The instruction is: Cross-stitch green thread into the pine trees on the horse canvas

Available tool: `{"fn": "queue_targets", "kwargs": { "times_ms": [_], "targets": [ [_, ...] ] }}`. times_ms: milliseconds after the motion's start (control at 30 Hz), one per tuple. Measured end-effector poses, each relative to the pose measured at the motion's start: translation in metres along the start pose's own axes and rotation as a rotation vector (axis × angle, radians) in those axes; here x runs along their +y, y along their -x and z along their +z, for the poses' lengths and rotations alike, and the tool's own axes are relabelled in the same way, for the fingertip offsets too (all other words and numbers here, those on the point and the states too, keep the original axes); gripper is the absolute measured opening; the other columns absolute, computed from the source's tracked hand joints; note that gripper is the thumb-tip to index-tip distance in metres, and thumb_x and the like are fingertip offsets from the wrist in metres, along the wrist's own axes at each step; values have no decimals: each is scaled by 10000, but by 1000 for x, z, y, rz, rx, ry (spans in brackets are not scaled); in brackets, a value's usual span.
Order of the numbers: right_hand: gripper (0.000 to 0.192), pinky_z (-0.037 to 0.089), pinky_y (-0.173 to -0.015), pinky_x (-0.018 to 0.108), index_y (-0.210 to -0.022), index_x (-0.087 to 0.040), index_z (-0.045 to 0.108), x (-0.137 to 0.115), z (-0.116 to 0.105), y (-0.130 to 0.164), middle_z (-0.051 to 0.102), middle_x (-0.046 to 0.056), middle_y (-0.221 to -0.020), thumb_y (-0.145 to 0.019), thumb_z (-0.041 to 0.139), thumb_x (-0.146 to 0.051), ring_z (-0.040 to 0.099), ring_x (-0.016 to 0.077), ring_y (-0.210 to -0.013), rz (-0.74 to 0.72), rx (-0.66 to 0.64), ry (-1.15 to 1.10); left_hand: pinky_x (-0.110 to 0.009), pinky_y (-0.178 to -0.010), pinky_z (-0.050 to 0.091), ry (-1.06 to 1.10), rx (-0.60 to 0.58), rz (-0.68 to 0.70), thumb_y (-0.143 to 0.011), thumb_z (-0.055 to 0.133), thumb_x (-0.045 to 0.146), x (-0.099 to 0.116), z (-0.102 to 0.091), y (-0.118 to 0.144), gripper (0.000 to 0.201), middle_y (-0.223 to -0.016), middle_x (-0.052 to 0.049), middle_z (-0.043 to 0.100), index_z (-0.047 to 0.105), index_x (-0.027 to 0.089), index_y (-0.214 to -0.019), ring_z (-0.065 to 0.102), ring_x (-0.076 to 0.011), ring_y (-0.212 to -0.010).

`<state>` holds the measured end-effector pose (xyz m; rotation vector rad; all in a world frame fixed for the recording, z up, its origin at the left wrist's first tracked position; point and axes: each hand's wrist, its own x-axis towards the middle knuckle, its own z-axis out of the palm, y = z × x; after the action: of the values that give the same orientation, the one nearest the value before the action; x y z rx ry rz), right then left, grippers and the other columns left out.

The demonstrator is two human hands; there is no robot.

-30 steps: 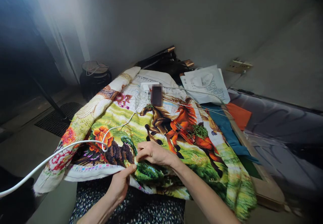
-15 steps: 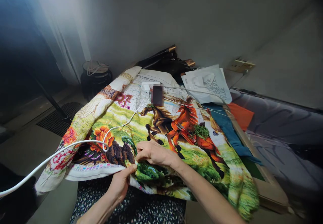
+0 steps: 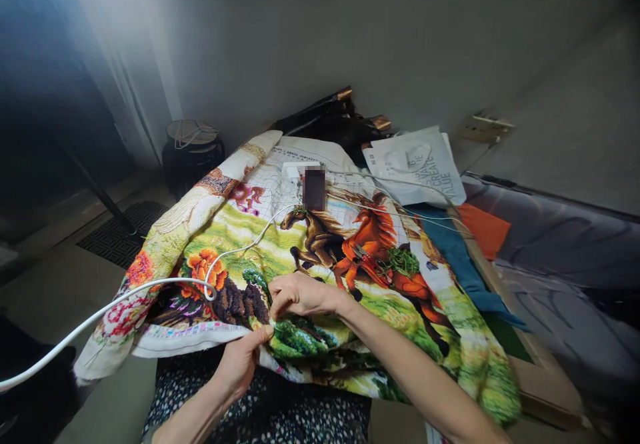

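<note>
Embroidery cloth (image 3: 320, 257) spans frame centre, w/ horses and flowers mostly stitched; upper grid area bare. Right hand (image 3: 300, 295) pinches at cloth surface; left hand (image 3: 240, 364) pinches its lower edge. White cable (image 3: 125, 294) crosses left.

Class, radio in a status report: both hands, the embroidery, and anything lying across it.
Left hand grips the embroidered cloth at its near edge. Right hand pinches the cloth on top. White cable trails across the cloth's left side.
</note>
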<state>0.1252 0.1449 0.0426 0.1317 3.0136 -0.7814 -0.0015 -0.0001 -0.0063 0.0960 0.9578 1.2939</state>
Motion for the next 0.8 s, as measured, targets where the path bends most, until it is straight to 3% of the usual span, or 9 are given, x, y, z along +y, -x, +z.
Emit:
{"fn": "queue_targets", "kwargs": {
  "times_ms": [267, 467, 533, 667, 733, 800],
  "targets": [
    [196, 353, -598, 222, -829, -213, 749, -9, 5, 4, 574, 6, -720, -877, 586, -115, 517, 134, -731, -6, 100, 96, -407, -887, 495, -8, -3, 11, -485, 850, 233, -1, 0, 0, 342, -804, -66, 771, 751, 136, -797, 688, -267, -855],
    [138, 352, -609, 262, -931, -164, 645, -56, 17, 17, 586, 30, -772, -883, 532, -101, 497, 165, -733, 154, 179, 328, -338, -742, 468, -11, 14, -11, -484, 815, 250, -1, -5, -1, 204, -592, -29, 687, 720, 122, -610, 605, -193, -650],
    [96, 343, -592, 281, -887, -157, 615, -71, 28, 17, 578, 45, -782, -884, 526, -118, 493, 182, -734, 224, 208, 455, -309, -699, 443, 11, 26, 14, -479, 801, 240, -3, -8, -2, 171, -539, 5, 633, 691, 133, -552, 538, -146, -584],
    [198, 339, -575, 293, -806, -168, 582, -84, 50, 6, 574, 63, -759, -940, 441, -137, 512, 198, -725, 295, 354, 626, -287, -675, 422, 51, 35, 48, -474, 793, 245, -7, -13, -4, 184, -504, 37, 570, 637, 148, -481, 456, -105, -535],
    [220, 367, -594, 295, -832, -170, 583, -91, 54, 6, 626, 100, -863, -952, 403, -132, 547, 201, -762, 258, 444, 574, -288, -670, 431, 69, 32, 34, -469, 803, 261, -7, -13, -3, 196, -522, 26, 593, 650, 143, -498, 480, -113, -545],
    [238, 418, -637, 296, -856, -182, 581, -105, 53, 17, 657, 112, -989, -966, 373, -151, 590, 188, -812, 154, 513, 339, -285, -651, 440, 68, 29, -10, -488, 815, 262, -5, -12, 0, 196, -549, 11, 628, 673, 136, -535, 526, -129, -562]
  ]
}}
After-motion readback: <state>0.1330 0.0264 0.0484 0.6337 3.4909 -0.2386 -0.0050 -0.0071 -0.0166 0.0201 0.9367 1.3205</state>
